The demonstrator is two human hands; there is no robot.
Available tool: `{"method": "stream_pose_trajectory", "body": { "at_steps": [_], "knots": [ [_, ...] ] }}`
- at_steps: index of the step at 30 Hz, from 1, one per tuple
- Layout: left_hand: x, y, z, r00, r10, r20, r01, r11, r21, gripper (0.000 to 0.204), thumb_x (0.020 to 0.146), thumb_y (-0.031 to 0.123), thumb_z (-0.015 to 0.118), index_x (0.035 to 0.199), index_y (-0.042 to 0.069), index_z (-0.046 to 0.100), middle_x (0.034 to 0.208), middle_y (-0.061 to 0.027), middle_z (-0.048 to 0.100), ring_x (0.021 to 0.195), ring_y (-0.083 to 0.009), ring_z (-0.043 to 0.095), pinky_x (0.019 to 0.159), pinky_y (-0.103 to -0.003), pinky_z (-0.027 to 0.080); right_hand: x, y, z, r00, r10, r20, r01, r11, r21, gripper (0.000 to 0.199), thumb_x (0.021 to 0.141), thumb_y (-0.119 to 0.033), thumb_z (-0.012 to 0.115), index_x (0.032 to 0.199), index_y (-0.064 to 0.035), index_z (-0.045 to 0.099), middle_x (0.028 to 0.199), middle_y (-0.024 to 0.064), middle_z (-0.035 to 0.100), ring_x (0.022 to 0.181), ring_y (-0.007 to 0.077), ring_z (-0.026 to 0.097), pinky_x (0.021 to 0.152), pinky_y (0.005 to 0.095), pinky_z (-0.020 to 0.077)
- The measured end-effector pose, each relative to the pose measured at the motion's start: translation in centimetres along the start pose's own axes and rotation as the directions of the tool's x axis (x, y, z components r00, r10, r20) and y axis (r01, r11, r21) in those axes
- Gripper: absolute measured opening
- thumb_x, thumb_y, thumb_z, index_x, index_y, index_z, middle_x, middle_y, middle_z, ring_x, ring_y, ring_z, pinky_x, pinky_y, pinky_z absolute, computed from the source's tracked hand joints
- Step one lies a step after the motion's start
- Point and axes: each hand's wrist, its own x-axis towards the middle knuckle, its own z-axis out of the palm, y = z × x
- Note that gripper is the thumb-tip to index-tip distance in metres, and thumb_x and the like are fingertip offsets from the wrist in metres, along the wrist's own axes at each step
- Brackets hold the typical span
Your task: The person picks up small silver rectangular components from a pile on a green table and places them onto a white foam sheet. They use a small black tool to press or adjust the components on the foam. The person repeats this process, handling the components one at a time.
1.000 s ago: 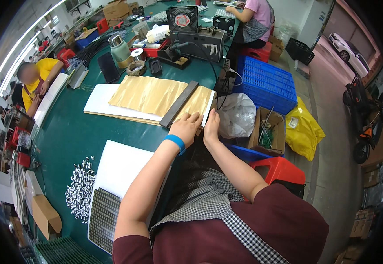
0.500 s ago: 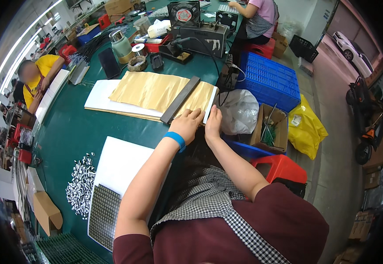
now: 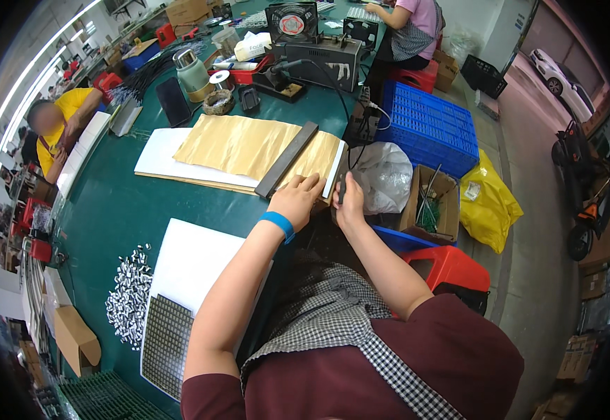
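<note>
My left hand (image 3: 294,201) lies with its fingers stretched over the near right part of a golden-tan sheet (image 3: 238,143), beside a dark flat bar (image 3: 287,159) laid across it. The sheet rests on a white board (image 3: 156,155), and a narrow white strip (image 3: 334,169) runs along its right end. Just right of that strip, at the table edge, my right hand (image 3: 351,208) is closed around a small dark, slim object (image 3: 342,187); its exact kind is unclear.
Nearer on the green table (image 3: 109,213) are a white panel (image 3: 194,245), a dark gridded plate (image 3: 167,336) and a heap of small metallic pieces (image 3: 128,297). Blue crates (image 3: 431,126) and an open carton (image 3: 447,210) stand right. A person in yellow (image 3: 77,105) sits far left.
My right hand has turned from lying flat at the sheet's right end to gripping the dark slim object, slightly to the right. My left hand stays nearly in place.
</note>
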Motion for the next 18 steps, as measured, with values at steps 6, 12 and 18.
{"method": "stream_pose_trajectory", "body": {
  "at_steps": [6, 12, 18],
  "knots": [
    [-0.1, 0.0, 0.0, 1.000, -0.029, -0.001, 0.029, 0.998, -0.051, 0.055, 0.078, 0.007, 0.059, 0.131, 0.011, 0.046, 0.136, -0.0070, 0.046, 0.118, -0.0264, 0.048, 0.092, -0.036, 0.047, -3.3, -4.4, -1.1, 0.982, 0.165, 0.092, -0.174, 0.979, 0.106, 0.024, 0.100, -0.034, 0.043, 0.093, -0.0113, 0.048, 0.073, 0.0013, 0.051, 0.056, 0.0122, 0.047, 0.049, 0.0255, 0.0369],
    [-4.8, -0.6, -3.5, 0.977, -0.091, -0.193, 0.076, 0.994, -0.085, 0.058, 0.075, 0.012, 0.066, 0.130, 0.008, 0.046, 0.133, -0.0150, 0.047, 0.116, -0.0326, 0.050, 0.095, -0.040, 0.045, -7.1, -4.4, 1.6, 0.793, 0.417, 0.444, -0.567, 0.772, 0.289, 0.022, 0.099, -0.028, 0.045, 0.099, -0.0061, 0.049, 0.075, 0.0023, 0.043, 0.062, 0.0125, 0.039, 0.052, 0.0246, 0.0353],
    [-20.7, -3.4, -14.4, 0.782, -0.618, -0.081, 0.588, 0.774, -0.234, 0.045, 0.084, 0.015, 0.062, 0.126, 0.005, 0.052, 0.118, -0.0162, 0.058, 0.108, -0.0327, 0.055, 0.093, -0.039, 0.045, -11.2, -3.7, 7.9, 0.674, 0.555, 0.488, -0.581, 0.806, -0.115, 0.027, 0.101, -0.029, 0.040, 0.104, -0.0040, 0.049, 0.075, 0.0020, 0.043, 0.060, 0.0099, 0.042, 0.050, 0.0224, 0.0367]
  ]
}}
